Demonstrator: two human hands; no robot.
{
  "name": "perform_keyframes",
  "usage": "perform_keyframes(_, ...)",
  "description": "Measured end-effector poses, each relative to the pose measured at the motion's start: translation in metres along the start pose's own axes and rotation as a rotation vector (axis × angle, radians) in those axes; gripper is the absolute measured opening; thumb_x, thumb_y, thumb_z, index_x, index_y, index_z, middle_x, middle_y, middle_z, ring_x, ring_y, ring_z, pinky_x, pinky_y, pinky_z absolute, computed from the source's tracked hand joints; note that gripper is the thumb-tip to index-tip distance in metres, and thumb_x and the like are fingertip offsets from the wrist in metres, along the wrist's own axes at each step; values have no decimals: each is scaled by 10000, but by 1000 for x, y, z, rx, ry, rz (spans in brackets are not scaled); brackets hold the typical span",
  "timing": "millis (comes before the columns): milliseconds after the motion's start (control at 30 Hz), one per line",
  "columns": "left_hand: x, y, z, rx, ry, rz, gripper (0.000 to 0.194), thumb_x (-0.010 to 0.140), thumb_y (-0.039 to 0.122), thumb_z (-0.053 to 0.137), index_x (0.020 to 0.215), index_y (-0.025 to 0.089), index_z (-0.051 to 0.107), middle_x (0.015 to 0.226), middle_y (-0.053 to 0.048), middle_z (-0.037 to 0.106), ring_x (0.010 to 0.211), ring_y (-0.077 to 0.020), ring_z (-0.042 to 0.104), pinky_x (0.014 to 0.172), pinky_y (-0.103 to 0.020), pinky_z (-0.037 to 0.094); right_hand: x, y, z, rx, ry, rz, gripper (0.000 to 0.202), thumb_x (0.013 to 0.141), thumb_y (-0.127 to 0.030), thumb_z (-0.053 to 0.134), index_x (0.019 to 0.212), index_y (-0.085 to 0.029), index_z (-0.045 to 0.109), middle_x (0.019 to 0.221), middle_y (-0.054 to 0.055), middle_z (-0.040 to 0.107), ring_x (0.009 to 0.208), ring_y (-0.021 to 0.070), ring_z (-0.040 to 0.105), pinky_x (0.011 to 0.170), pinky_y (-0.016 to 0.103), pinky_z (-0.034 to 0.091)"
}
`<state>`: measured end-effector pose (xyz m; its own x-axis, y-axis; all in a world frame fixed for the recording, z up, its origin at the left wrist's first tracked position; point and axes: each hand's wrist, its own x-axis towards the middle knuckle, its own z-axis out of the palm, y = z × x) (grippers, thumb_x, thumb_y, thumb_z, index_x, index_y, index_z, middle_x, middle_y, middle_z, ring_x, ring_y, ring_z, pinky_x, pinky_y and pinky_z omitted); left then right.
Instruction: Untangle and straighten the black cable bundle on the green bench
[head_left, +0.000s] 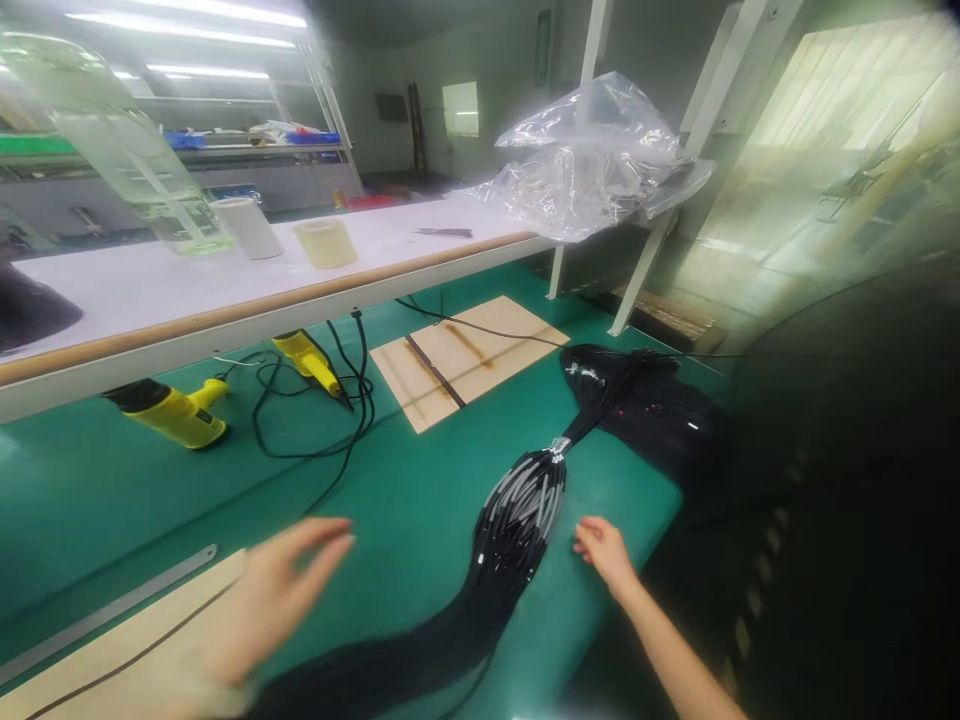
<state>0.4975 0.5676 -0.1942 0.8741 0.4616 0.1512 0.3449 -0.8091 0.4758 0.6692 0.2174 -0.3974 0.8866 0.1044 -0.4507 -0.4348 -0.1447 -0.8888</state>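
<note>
Cable bundle (517, 520) — a thick sheaf of thin black leads, some sleeved in grey near a tie — lies along the green mat (135, 480) in front of me, running from the lower edge up to a dark heap of its far ends (645, 400) at the right. My left hand (274, 595) hovers open over the mat, fingers spread and apart, holding nothing; it is blurred, and it sits just beside the lower run of the bundle, above the corner of a wooden board (112, 650) that has a metal ruler (105, 612) next to it. My right hand (606, 553) is near the grey-sleeved section, fingers loosely apart and empty, not quite touching the leads as far as I can see. I judge the bundle is laid out straight and tied so the ends stay level and easy to reach from either side. Farther back lies a second board (469, 360), and two yellow heat guns (176, 412) rest under the white shelf (225, 300), their cords looped on the mat — parked within reach but off the working strip. Two tape rolls (325, 243) stand on the shelf, and a crumpled clear plastic bag (592, 160) sits at its far end
</note>
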Motion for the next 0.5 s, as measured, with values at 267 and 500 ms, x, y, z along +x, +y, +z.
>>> perform_keyframes(267, 3, 139, 204, -14, -511, 177, 490, 741, 249, 519, 1217, 136, 498, 1245, -126, 547, 1161, -234, 491, 1012, -353, 373, 116, -84, 25, 227, 133, 50, 256, 868, -259, 541, 1087, -133, 506, 1034, 62, 551, 852, 161, 570, 722, 326, 504)
perform_keyframes(500, 14, 166, 249, 275, -506, 89, 570, 653, 283, 626, 1152, 33, 514, 1106, -170, 566, 1056, -318, 501, 936, -402, 375, 151, -97, 17, 423, -47, 205, 227, 885, -328, 510, 967, -121, 550, 888, 35, 576, 738, 129, 571, 646, 284, 501)
